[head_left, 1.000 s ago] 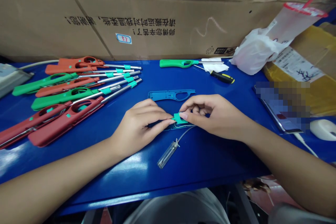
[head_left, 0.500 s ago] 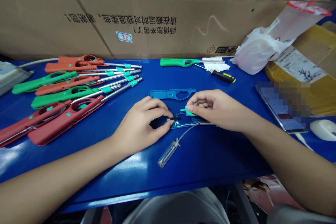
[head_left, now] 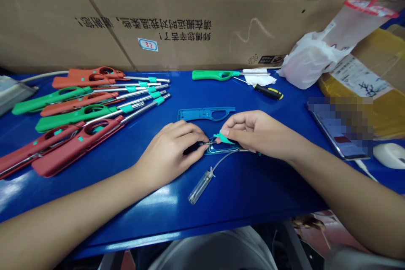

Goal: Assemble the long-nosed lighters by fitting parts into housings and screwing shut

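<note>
My right hand (head_left: 251, 131) pinches a bright green plastic trigger piece (head_left: 225, 138) above the lower blue lighter shell half (head_left: 218, 150). My left hand (head_left: 179, 145) is closed at the left end of that shell, thumb and forefinger on a small dark part (head_left: 208, 142) with a thin wire by it; the palm hides much of the shell. A clear fuel tank (head_left: 201, 186) lies in front, its thin tube running to the shell and a metal rod partly under my right hand. Behind my hands lies the other blue shell half (head_left: 202, 114), inner side up.
Several red and green long-necked lighters (head_left: 77, 145) lie at left. Behind are a green lighter (head_left: 215, 75), a screwdriver (head_left: 268, 91) and a tissue (head_left: 259, 78). A phone (head_left: 335, 130), mouse (head_left: 390, 155) and bagged cup (head_left: 311, 61) stand right. A cardboard box (head_left: 177, 8) walls the back.
The green trigger piece in my right hand has tilted and moved slightly left, closer to the dark part at my left fingertips. My left hand has barely moved.
</note>
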Available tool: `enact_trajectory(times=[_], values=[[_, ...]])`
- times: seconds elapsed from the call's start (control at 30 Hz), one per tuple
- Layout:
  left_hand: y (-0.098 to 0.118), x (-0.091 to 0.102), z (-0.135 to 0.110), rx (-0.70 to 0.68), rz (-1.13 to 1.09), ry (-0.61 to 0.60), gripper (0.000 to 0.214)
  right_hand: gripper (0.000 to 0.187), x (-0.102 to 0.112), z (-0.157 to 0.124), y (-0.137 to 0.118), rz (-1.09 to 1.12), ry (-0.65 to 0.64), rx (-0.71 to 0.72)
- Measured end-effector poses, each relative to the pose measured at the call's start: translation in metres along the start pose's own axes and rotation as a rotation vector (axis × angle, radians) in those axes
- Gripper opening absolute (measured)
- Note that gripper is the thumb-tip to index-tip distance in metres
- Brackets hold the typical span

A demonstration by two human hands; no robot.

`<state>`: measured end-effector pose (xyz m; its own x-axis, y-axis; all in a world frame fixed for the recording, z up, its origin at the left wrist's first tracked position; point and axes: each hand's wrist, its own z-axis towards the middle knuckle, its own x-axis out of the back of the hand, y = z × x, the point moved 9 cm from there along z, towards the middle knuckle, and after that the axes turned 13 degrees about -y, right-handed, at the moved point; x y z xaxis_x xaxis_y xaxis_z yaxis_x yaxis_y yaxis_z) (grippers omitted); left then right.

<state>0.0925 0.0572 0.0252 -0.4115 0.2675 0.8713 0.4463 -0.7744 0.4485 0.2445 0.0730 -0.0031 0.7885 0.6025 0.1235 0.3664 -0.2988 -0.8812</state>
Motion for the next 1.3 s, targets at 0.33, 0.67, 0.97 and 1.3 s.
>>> enact_trajectory(times=[0.33, 0.67, 0.97, 1.3], values=[[0.006, 0.007, -0.004, -0.058, 0.007, 0.067, 0.011, 0.020, -0.001, -0.001, -0.008, -0.064, -0.047, 0.030], [0.009, 0.003, -0.003, -0.119, -0.050, 0.054, 0.011, 0.020, -0.006, -0.003, -0.004, -0.153, -0.076, 0.021], [0.007, 0.004, -0.001, -0.098, -0.098, 0.055, 0.008, 0.017, -0.008, -0.004, -0.003, -0.076, -0.054, -0.018], [0.008, 0.002, -0.001, -0.098, -0.092, 0.041, 0.009, 0.022, -0.005, -0.002, -0.005, -0.037, -0.052, -0.017]])
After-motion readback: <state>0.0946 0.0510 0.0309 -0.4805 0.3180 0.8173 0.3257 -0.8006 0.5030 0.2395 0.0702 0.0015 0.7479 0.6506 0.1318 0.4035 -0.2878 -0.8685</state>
